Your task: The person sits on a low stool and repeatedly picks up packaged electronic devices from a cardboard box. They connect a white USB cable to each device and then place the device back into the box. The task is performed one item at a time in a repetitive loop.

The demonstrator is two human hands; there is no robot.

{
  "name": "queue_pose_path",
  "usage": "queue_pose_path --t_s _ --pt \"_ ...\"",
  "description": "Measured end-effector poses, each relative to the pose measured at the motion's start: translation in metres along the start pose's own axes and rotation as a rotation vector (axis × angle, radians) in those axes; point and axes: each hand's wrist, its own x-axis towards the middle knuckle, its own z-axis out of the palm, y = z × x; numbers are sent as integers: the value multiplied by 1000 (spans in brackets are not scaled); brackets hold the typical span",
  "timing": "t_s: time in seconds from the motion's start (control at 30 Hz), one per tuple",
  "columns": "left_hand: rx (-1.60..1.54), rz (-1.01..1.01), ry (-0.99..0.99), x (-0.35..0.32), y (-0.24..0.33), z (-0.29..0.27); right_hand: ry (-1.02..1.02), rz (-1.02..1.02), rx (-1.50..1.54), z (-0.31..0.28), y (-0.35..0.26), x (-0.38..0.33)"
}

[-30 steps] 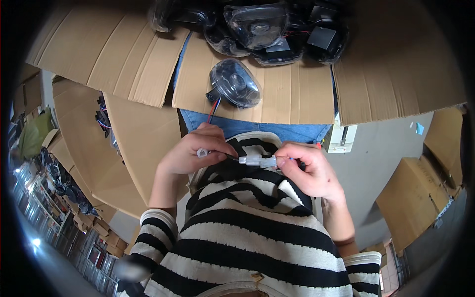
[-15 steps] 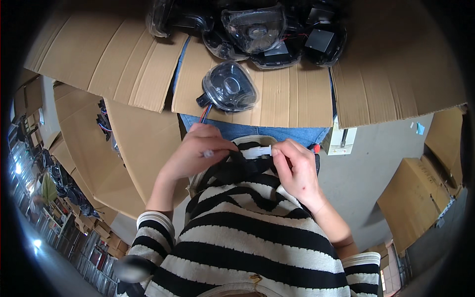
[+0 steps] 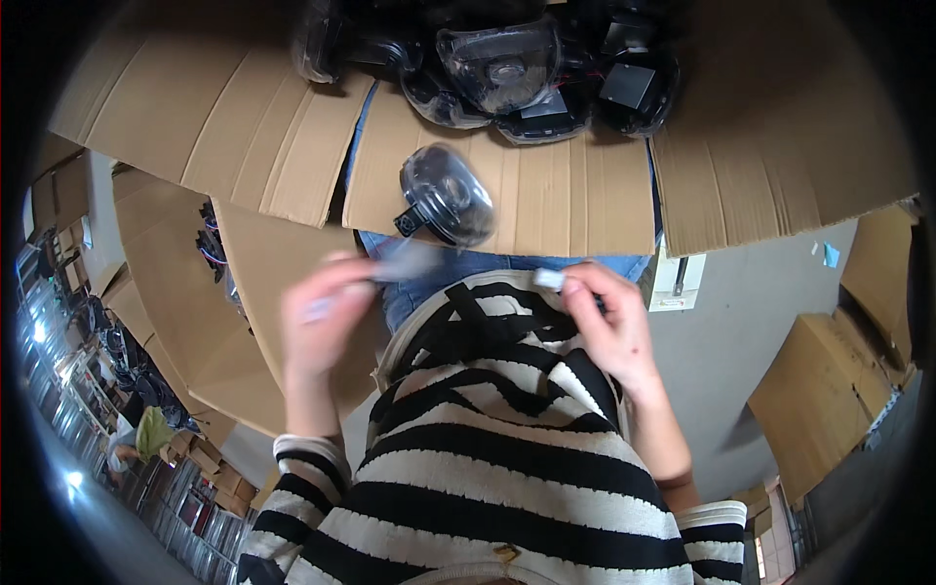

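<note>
My left hand, smeared by motion, pinches a pale translucent piece that looks like part of a plastic connector. Well apart from it, my right hand has its thumb and fingers closed on a small white plastic connector in front of the striped top. A dark lamp-like housing with a clear cover lies tilted on the cardboard flap over my lap, ahead of my left hand. Its black tab points toward me. The wires from it are blurred or hidden here.
Several similar clear-covered housings are heaped at the far side on cardboard. An open carton stands at left. More cartons and a white card-like panel are at right, on the grey floor.
My hands have drawn apart, the left moving left and the right slightly right. The pale connector parts between them have separated. The housing has turned and slid a little toward me.
</note>
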Motion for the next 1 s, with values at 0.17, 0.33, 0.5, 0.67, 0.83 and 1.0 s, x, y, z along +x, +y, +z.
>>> queue_pose_path --t_s 0.17,0.33,0.5,0.67,0.83,1.0 --pt "-784 430 451 -27 86 -115 -37 140 37 -16 4 -10" --pt "968 570 1134 -51 73 -270 -81 119 12 -8 5 -13" --pt "703 49 1050 -20 -89 -305 -140 122 -41 -13 -2 -11" --pt "987 -85 730 7 -112 -220 -162 176 -99 -22 -7 -14" --pt "717 330 431 73 10 -25 -236 125 -89 -18 -11 -8" --pt "1010 615 15 205 0 94 -177 46 -89 -23 -11 -11"
